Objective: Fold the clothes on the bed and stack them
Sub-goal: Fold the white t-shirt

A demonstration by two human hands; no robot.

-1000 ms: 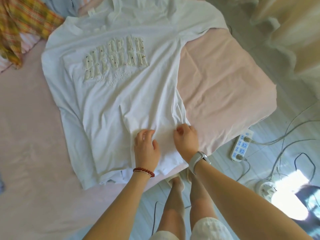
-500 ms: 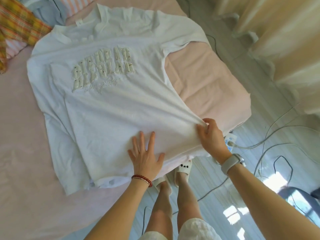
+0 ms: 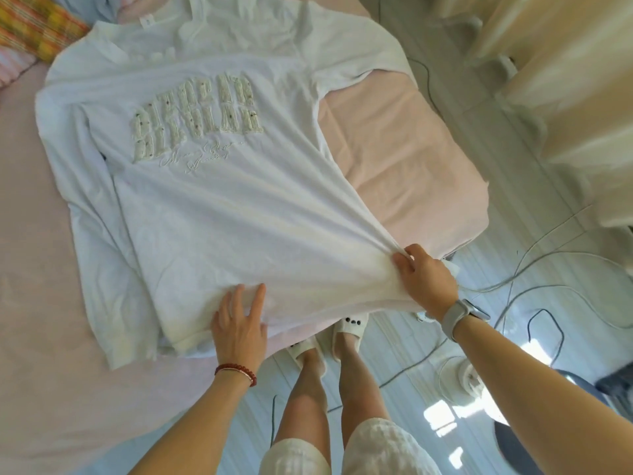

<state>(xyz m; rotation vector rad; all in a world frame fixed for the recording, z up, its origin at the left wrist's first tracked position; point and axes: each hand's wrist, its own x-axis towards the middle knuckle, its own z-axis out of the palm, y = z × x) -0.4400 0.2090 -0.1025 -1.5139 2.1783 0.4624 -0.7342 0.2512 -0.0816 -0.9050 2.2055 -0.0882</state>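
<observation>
A white T-shirt (image 3: 219, 214) with raised lettering on the chest lies front-up on the pink bed (image 3: 404, 159), its collar at the far end. My right hand (image 3: 423, 277) pinches the shirt's near right hem corner, and the cloth is drawn taut toward the bed's edge. My left hand (image 3: 239, 323) rests flat with spread fingers on the near hem, left of the right hand. The shirt's left sleeve lies folded under along its left side.
A yellow and orange plaid garment (image 3: 37, 32) lies at the bed's far left corner. On the floor right of the bed run several cables (image 3: 534, 289), with a white round device (image 3: 459, 375) nearby. Curtains (image 3: 565, 80) hang at the right. My feet in white slippers (image 3: 349, 325) stand at the bed's edge.
My right hand has taken the hem corner and pulled it right, stretching the shirt flat. My left hand went from curled fingers to a flat palm on the hem.
</observation>
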